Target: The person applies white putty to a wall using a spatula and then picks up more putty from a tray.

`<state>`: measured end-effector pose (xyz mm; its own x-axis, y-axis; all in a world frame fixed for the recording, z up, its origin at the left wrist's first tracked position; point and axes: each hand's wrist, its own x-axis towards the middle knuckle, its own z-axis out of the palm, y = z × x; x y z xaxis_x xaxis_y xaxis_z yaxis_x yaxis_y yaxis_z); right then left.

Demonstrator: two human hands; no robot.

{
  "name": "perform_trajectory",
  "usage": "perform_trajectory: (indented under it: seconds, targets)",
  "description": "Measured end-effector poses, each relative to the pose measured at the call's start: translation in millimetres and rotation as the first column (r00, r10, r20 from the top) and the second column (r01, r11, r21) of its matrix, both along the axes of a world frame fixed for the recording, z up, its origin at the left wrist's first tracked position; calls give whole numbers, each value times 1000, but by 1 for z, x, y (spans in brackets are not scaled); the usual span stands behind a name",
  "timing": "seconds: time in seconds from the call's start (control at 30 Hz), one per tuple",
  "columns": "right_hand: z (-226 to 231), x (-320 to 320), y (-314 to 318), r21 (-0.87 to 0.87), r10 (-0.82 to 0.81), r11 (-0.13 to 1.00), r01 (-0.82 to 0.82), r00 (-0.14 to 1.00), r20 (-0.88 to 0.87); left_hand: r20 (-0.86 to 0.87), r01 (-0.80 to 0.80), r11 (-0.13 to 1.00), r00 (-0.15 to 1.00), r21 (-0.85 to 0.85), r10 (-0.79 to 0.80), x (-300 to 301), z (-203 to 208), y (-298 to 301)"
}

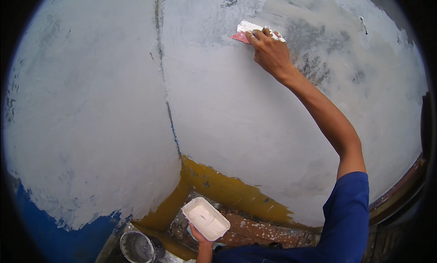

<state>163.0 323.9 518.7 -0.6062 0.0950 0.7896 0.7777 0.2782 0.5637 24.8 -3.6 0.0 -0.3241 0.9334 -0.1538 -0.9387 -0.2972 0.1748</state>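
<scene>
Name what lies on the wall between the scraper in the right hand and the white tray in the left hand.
Only bare grey plastered wall and a yellow painted band separate scraper and tray, in the head view.

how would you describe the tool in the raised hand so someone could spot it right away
Start at the inside corner of the grey plastered wall and look up and right along the outstretched arm. The right hand presses a flat pink-red plastic scraper smeared with white putty against the wall. It is the only reddish thing on that pale surface, unlike the white rectangular tray held low.

Right hand pressing scraper against wall
</scene>
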Motion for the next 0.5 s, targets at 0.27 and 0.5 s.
perform_trajectory:
  seconds: [0.27,0.5]
  targets:
    - [-115,-4,-6,-253,119,962,-101,991,54,18,19,1000,1000,-7,-18,-5,-14,-2]
    - [-109,18,32,7,55,998,-55,997,51,-32,16,1000,999,11,-16,-3,-16,-2]
